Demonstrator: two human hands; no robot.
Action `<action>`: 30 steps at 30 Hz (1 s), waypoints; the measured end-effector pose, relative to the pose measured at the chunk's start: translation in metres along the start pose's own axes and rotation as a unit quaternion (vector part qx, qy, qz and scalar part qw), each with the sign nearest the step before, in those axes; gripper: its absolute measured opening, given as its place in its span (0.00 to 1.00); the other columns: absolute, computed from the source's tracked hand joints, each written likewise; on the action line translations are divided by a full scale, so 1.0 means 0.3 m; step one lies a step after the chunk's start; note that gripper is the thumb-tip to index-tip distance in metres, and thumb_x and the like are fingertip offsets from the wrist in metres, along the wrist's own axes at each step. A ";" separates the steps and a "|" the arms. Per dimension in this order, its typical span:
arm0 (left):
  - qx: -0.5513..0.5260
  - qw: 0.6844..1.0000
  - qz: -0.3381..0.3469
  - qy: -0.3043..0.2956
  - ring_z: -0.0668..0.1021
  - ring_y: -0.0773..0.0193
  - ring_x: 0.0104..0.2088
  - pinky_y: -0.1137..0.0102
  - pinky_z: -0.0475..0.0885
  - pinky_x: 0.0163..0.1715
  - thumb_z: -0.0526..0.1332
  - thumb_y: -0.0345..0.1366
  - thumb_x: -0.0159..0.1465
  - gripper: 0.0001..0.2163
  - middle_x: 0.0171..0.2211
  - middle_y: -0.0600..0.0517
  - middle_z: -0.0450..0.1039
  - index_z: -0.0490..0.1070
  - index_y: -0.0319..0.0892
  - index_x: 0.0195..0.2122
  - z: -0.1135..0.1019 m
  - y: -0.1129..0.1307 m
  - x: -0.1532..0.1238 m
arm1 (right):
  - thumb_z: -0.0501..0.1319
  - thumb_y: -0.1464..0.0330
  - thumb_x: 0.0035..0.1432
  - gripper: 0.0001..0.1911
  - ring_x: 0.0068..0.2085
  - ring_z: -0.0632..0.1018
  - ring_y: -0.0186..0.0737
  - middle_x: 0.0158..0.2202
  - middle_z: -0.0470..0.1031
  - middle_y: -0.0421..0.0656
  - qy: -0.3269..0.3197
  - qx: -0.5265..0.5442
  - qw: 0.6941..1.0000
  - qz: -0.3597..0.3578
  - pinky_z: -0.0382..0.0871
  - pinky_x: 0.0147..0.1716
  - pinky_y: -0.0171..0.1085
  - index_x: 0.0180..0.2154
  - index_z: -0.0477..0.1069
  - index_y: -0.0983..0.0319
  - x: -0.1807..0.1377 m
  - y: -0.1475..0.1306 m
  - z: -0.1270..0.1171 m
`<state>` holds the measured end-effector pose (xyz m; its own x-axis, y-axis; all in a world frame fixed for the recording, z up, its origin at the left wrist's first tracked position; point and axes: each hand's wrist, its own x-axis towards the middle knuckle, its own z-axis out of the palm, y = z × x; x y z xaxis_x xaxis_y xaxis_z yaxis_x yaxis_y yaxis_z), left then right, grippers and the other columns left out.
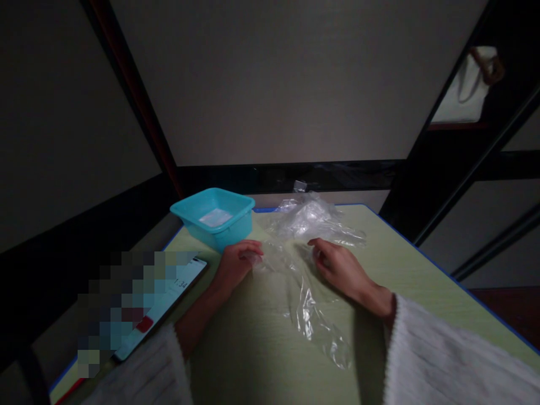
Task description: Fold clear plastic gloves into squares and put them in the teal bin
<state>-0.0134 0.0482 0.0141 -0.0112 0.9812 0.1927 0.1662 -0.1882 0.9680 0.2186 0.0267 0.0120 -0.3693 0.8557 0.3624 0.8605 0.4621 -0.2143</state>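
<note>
A thin, clear, crumpled plastic film lies between my hands, its shiny tail trailing toward me over the table. Its exact kind is hard to make out. My left hand is closed, pinching the film's left edge between thumb and fingers just in front of the blue basin. On the other side, my right hand is curled, with its fingertips closed at the film's upper right edge. Behind both hands sits a heap of clear crumpled plastic, apart from the right hand.
A turquoise plastic basin with a whitish flat item inside stands at the back left. A phone with a lit, partly blurred screen lies on the left of the pale table. Wardrobe panels rise behind the table.
</note>
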 end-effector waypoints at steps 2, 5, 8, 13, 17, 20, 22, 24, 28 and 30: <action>-0.019 1.000 -0.003 0.002 0.76 0.55 0.37 0.65 0.68 0.40 0.64 0.29 0.40 0.02 0.29 0.48 0.77 0.73 0.41 0.16 -0.005 -0.002 -0.003 | 0.50 0.78 0.47 0.21 0.29 0.75 0.42 0.32 0.76 0.47 0.015 -0.039 0.998 0.042 0.62 0.26 0.35 0.45 0.66 0.66 0.003 0.018 -0.013; -0.049 0.999 -0.016 0.000 0.76 0.56 0.36 0.65 0.69 0.37 0.65 0.32 0.41 0.02 0.29 0.49 0.77 0.74 0.40 0.18 -0.008 0.001 -0.011 | 0.50 0.79 0.46 0.21 0.28 0.75 0.45 0.31 0.76 0.49 0.027 -0.102 0.990 0.091 0.59 0.25 0.37 0.44 0.67 0.66 0.007 0.036 -0.032; -0.076 0.997 -0.028 -0.009 0.77 0.56 0.34 0.66 0.69 0.36 0.65 0.34 0.41 0.04 0.28 0.49 0.78 0.74 0.40 0.19 -0.005 0.008 -0.017 | 0.51 0.80 0.46 0.19 0.30 0.75 0.47 0.33 0.75 0.52 0.029 -0.149 0.982 0.109 0.60 0.28 0.39 0.42 0.69 0.66 0.008 0.042 -0.046; -0.123 0.991 -0.046 -0.027 0.77 0.58 0.32 0.68 0.69 0.33 0.65 0.36 0.39 0.06 0.28 0.48 0.77 0.72 0.40 0.17 0.003 0.021 -0.013 | 0.50 0.83 0.47 0.19 0.39 0.74 0.53 0.38 0.73 0.55 0.029 -0.186 0.977 0.103 0.62 0.34 0.43 0.40 0.69 0.67 0.000 0.050 -0.065; -0.160 0.985 -0.063 -0.030 0.76 0.62 0.30 0.69 0.68 0.34 0.64 0.34 0.41 0.05 0.28 0.50 0.77 0.70 0.40 0.18 0.003 0.036 -0.018 | 0.48 0.85 0.44 0.23 0.40 0.73 0.53 0.41 0.72 0.54 0.042 -0.178 0.978 0.102 0.63 0.36 0.45 0.41 0.69 0.66 0.001 0.066 -0.064; -0.188 0.978 -0.072 -0.047 0.76 0.63 0.30 0.69 0.68 0.34 0.63 0.33 0.43 0.04 0.29 0.50 0.77 0.69 0.40 0.19 0.005 0.054 -0.032 | 0.47 0.84 0.40 0.25 0.43 0.73 0.50 0.42 0.72 0.51 0.085 -0.017 0.994 0.062 0.64 0.41 0.48 0.41 0.68 0.66 0.010 0.066 -0.053; -0.204 0.974 -0.076 -0.066 0.76 0.62 0.30 0.69 0.68 0.34 0.63 0.33 0.43 0.04 0.29 0.50 0.77 0.68 0.40 0.18 0.010 0.069 -0.045 | 0.47 0.82 0.41 0.25 0.46 0.72 0.47 0.43 0.72 0.48 0.088 0.117 0.989 0.016 0.63 0.46 0.48 0.42 0.67 0.63 0.014 0.055 -0.052; -0.228 0.964 -0.077 -0.110 0.76 0.62 0.28 0.68 0.68 0.32 0.62 0.32 0.42 0.04 0.26 0.50 0.77 0.67 0.40 0.17 0.017 0.084 -0.061 | 0.48 0.79 0.46 0.25 0.51 0.69 0.44 0.49 0.70 0.45 0.030 0.224 0.974 -0.030 0.60 0.51 0.48 0.47 0.64 0.61 0.013 0.035 -0.063; -0.274 0.927 -0.082 -0.245 0.76 0.60 0.24 0.68 0.67 0.29 0.62 0.33 0.43 0.04 0.21 0.49 0.75 0.70 0.40 0.16 0.036 0.110 -0.100 | 0.50 0.68 0.58 0.24 0.58 0.62 0.43 0.58 0.60 0.46 -0.139 0.391 0.907 -0.069 0.55 0.55 0.49 0.57 0.54 0.58 0.000 -0.014 -0.098; -0.283 0.906 -0.097 -0.298 0.76 0.58 0.24 0.66 0.68 0.29 0.63 0.40 0.46 0.09 0.22 0.47 0.75 0.73 0.39 0.17 0.045 0.118 -0.116 | 0.51 0.62 0.60 0.27 0.58 0.62 0.43 0.57 0.61 0.48 -0.185 0.417 0.885 -0.096 0.52 0.56 0.51 0.59 0.50 0.60 -0.006 -0.036 -0.109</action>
<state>0.0060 0.0078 0.0395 0.5774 0.8148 0.0517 -0.3161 0.1647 0.9343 0.2215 0.0127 0.0433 -0.7027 0.6895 0.1756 0.2687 0.4856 -0.8318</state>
